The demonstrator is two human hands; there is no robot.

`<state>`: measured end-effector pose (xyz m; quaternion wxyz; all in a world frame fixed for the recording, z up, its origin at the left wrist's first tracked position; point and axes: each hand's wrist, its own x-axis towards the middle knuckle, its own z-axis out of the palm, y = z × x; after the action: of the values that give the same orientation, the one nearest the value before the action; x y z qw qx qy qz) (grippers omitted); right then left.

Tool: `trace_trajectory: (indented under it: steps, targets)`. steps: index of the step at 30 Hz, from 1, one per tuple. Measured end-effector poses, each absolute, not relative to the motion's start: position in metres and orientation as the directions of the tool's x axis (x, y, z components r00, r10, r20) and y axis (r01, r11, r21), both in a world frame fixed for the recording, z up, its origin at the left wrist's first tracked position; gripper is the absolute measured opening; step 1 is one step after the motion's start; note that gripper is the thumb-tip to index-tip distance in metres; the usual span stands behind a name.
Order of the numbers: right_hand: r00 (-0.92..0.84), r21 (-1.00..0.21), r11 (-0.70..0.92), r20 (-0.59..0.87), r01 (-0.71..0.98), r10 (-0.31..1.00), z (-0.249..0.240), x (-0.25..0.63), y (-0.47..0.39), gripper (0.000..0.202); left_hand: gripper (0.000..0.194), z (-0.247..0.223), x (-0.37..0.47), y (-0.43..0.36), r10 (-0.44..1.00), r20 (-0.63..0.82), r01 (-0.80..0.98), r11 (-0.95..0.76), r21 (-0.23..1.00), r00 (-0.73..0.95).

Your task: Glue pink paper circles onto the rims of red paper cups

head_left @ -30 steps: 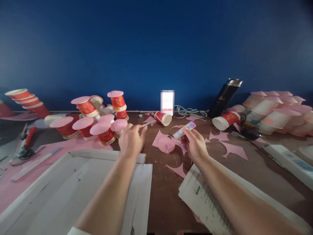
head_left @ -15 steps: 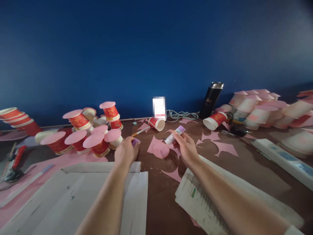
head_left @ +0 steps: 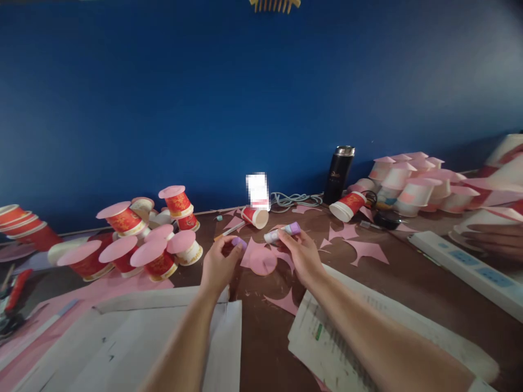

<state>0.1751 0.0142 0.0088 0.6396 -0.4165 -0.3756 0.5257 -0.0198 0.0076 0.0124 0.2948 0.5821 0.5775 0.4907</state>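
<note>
Between the fingers of my left hand (head_left: 220, 264) is a small purple cap (head_left: 239, 243). My right hand (head_left: 301, 251) grips a white glue stick (head_left: 281, 232) with a purple end, held level above the table. Between and just below my hands, a round pink paper disc (head_left: 263, 261) lies on pink scraps, touched by neither hand. A red paper cup (head_left: 255, 217) lies on its side behind the glue stick, its pale round end facing me.
Red cups with pink discs (head_left: 151, 258) stand at the left, and more cups (head_left: 414, 193) at the right. A black flask (head_left: 339, 174), a power strip (head_left: 466, 272) and papers (head_left: 327, 332) lie around. Another person's hand (head_left: 496, 239) shows at the right edge.
The glue stick has tilted to nearly level, its purple end now pointing right. My left hand has turned, showing the cap more clearly. The view has shifted, and another person's hand has appeared at the right.
</note>
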Motion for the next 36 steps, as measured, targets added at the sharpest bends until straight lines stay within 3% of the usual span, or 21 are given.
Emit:
trace_trajectory:
  steps: [2,3,7,9,11,36]
  targets:
    - [0.209,-0.916,0.107,0.026,-0.387,0.977,0.008,0.177,0.018,0.038,0.033,0.011,-0.019,0.007,0.945,0.296,0.499,-0.192,0.845,-0.137]
    - [0.221,-0.908,0.107,0.016,-0.405,0.975,0.007,0.178,0.02,0.038,0.033,0.01,-0.018,0.008,0.949,0.287,0.473,-0.196,0.859,-0.128]
    - [0.178,-0.885,0.084,0.001,-0.457,0.984,0.007,0.177,0.02,0.037,0.043,0.006,-0.013,0.01,0.994,0.08,-0.051,-0.084,0.995,-0.08]
    - [0.125,-0.881,0.072,0.015,-0.467,0.992,0.007,0.176,0.018,0.037,0.043,0.005,-0.011,0.012,0.999,-0.003,-0.285,-0.007,0.959,-0.035]
    - [0.082,-0.878,0.067,0.032,-0.474,0.996,0.006,0.174,0.015,0.036,0.04,0.004,-0.01,0.012,1.0,-0.031,-0.377,0.028,0.926,-0.002]
    - [0.036,-0.901,0.051,0.039,-0.43,0.999,0.011,0.171,0.01,0.038,0.04,0.006,-0.003,0.008,0.997,-0.05,-0.323,0.067,0.944,0.059]
